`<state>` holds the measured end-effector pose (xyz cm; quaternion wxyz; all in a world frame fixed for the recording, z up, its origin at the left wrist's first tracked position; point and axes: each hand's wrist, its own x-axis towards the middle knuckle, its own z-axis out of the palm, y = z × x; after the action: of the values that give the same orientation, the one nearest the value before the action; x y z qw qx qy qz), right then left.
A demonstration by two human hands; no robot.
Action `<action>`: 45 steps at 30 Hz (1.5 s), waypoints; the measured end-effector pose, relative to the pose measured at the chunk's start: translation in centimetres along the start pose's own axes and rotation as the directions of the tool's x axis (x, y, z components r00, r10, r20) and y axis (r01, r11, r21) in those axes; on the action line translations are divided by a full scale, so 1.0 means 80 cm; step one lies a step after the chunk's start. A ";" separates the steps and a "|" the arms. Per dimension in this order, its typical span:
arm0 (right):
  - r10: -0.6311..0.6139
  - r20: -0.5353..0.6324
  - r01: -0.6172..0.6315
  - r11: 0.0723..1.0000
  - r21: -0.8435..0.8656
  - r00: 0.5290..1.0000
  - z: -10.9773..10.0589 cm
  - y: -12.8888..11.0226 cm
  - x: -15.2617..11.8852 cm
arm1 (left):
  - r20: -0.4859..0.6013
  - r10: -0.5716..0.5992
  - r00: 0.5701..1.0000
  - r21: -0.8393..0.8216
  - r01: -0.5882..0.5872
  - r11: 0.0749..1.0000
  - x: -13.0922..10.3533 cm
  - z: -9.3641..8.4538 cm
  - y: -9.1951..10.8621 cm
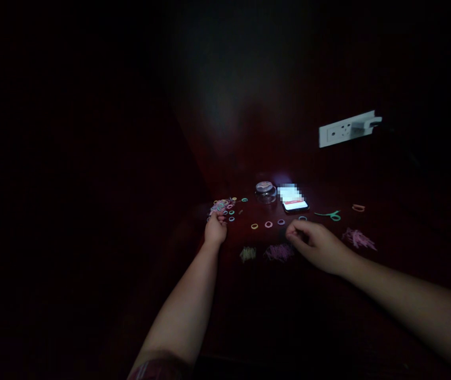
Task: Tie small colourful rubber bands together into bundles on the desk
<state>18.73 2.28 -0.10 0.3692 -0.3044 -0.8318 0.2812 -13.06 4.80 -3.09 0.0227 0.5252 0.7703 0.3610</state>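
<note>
l hand [216,230] partly hides mixed pile [221,205]; r hand [317,244] contents unclear.

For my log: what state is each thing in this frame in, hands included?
Phone, face up, screen lit
Jar, upright, seemingly lidded
Wall outlet, a plug in its right end
Mixed pile, heaped, several colors
Left hand, at the mixed pile; grip unclear
Right hand, fingers curled; contents unclear
Purple pile, heaped loosely
Yellowish pile, heaped loosely
Pink pile, heaped loosely
Pink ring, lying loose
Green scissors-like tool, open or shut unclear
</note>
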 end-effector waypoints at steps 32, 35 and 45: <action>-0.023 0.022 0.023 0.999 0.036 0.999 0.000 -0.005 -0.001 | -0.021 -0.051 0.998 0.066 0.053 0.996 0.003 0.003 -0.008; -0.022 0.028 0.021 0.999 0.029 0.999 -0.001 -0.005 -0.001 | 0.000 -0.043 0.999 0.065 0.043 0.997 0.004 0.003 -0.008; -0.009 0.039 0.006 0.998 0.066 0.999 0.000 -0.007 -0.002 | 0.031 -0.038 0.999 0.019 0.037 0.999 0.000 0.000 -0.001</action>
<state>18.65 1.82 0.27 0.3635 -0.2834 -0.8304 0.3131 -13.15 4.74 -3.13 0.0368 0.5165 0.7829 0.3448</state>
